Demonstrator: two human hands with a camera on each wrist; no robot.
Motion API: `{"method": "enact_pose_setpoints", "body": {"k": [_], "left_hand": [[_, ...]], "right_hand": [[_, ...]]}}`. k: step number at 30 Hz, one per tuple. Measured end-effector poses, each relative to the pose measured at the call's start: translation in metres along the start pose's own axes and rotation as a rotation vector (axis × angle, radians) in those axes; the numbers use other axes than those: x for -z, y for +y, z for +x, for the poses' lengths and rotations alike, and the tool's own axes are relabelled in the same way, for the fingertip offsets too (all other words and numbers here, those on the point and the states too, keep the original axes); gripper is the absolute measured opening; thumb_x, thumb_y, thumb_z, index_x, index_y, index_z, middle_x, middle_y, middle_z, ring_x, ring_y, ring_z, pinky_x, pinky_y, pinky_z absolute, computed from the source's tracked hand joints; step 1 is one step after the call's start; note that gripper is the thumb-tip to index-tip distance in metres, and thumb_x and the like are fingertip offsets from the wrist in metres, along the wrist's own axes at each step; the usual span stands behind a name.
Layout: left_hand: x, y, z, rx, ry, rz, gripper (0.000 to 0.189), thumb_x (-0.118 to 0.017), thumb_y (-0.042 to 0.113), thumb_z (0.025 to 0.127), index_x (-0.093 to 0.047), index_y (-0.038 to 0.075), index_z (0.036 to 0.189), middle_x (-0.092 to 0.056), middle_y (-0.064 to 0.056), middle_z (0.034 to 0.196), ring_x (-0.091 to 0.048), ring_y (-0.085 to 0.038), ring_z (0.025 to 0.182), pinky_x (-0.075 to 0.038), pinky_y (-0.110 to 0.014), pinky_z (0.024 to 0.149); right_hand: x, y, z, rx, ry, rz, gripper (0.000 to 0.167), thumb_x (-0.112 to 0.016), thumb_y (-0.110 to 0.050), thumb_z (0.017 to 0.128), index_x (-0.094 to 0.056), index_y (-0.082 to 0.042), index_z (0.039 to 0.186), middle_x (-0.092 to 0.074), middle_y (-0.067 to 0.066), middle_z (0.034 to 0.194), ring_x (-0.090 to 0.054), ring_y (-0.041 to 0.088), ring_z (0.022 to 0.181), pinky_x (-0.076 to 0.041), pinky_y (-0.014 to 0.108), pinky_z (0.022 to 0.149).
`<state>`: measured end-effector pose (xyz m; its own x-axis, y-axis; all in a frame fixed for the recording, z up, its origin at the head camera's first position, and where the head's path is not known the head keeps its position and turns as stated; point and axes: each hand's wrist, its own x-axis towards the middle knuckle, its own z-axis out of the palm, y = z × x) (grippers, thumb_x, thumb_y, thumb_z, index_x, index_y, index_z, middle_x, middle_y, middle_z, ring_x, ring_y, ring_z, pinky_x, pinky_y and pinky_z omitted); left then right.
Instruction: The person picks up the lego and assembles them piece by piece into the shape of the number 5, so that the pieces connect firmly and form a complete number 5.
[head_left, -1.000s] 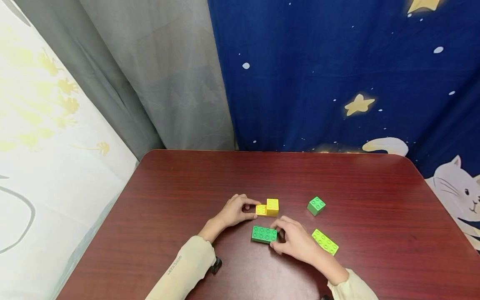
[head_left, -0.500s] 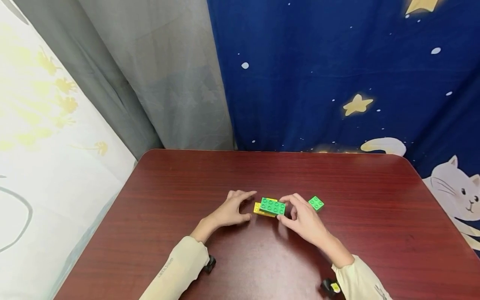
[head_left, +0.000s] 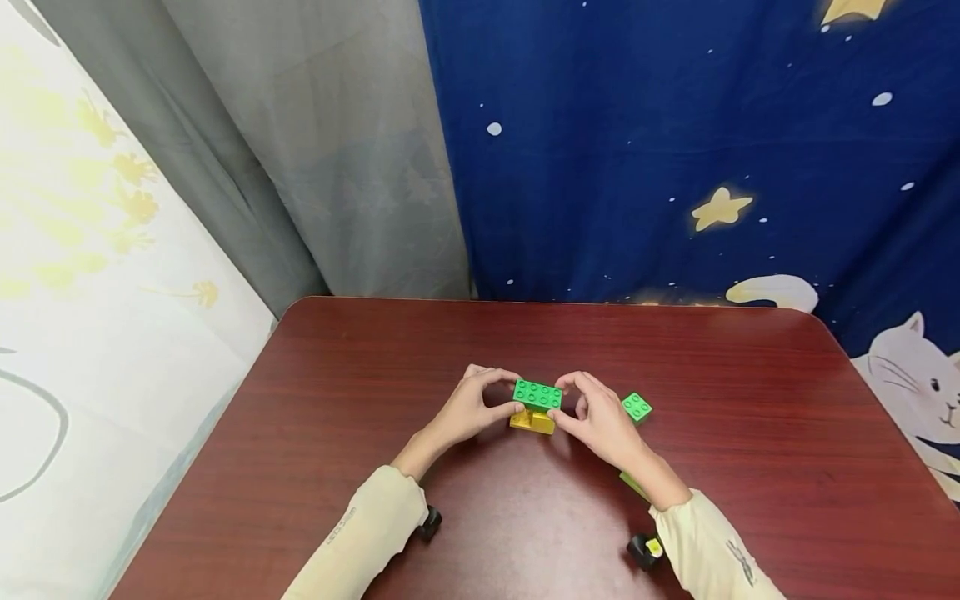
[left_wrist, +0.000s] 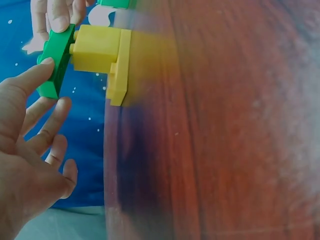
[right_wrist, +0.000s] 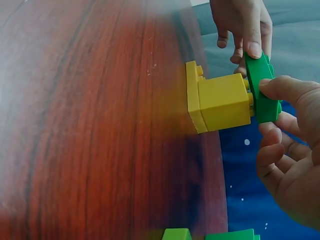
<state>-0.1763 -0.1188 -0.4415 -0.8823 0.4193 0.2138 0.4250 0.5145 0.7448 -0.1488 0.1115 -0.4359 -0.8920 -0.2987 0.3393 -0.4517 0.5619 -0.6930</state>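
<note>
A green eight-stud building brick [head_left: 537,394] is pinched at its two ends. My left hand [head_left: 471,407] grips its left end between thumb and fingers, and my right hand [head_left: 597,421] grips the right end the same way. Directly beneath is a yellow block [right_wrist: 225,101] standing on one end of a thin yellow plate [right_wrist: 194,97] on the table. In both wrist views the yellow block's studs show at the green brick's underside, and the green brick sits slightly tilted over them. The plate's other end sticks out to the left with bare studs.
A small green four-stud brick [head_left: 637,407] lies on the table [head_left: 420,342] to the right of my right hand. A lime brick [head_left: 633,484] is partly hidden under my right forearm. Curtains [head_left: 585,167] hang behind the table's far edge.
My right hand has lifted the green brick from the table and carried it over the yellow block. My left hand has let go of the yellow plate and taken the green brick's left end.
</note>
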Motion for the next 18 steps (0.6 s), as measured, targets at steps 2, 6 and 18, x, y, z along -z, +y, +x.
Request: {"method": "enact_pose_setpoints", "body": {"k": [2,6,18], "left_hand": [[-0.0004,-0.0018,-0.0017,0.006,-0.014,0.01,0.036,-0.073,0.032,0.081,-0.063,0.02,0.113,-0.062,0.006,0.103,-0.04,-0.017,0.098,-0.041,-0.041,0.083],[-0.0026,-0.0036,-0.0031,0.012,-0.022,0.019,0.037,-0.073,0.031,0.081,-0.063,0.019,0.114,-0.062,0.007,0.102,-0.038,-0.015,0.101,-0.04,-0.037,0.084],[-0.0035,-0.0028,-0.0032,0.002,-0.02,0.009,0.036,-0.072,0.028,0.083,-0.063,0.017,0.115,-0.063,0.006,0.099,-0.041,-0.017,0.098,-0.041,-0.041,0.083]], "right_hand": [[-0.0011,0.0016,-0.0003,0.013,-0.002,-0.004,0.032,-0.077,-0.018,0.077,-0.058,-0.014,0.103,-0.057,0.002,0.093,-0.044,0.005,0.054,-0.039,0.023,0.049],[-0.0016,0.0054,-0.0012,0.036,-0.003,-0.02,0.032,-0.077,-0.018,0.077,-0.06,-0.014,0.104,-0.058,-0.001,0.093,-0.044,0.003,0.054,-0.039,0.023,0.048],[-0.0015,0.0033,-0.0003,0.036,0.01,-0.048,0.033,-0.078,-0.017,0.076,-0.061,-0.014,0.104,-0.057,-0.002,0.091,-0.045,0.004,0.054,-0.04,0.023,0.049]]}}
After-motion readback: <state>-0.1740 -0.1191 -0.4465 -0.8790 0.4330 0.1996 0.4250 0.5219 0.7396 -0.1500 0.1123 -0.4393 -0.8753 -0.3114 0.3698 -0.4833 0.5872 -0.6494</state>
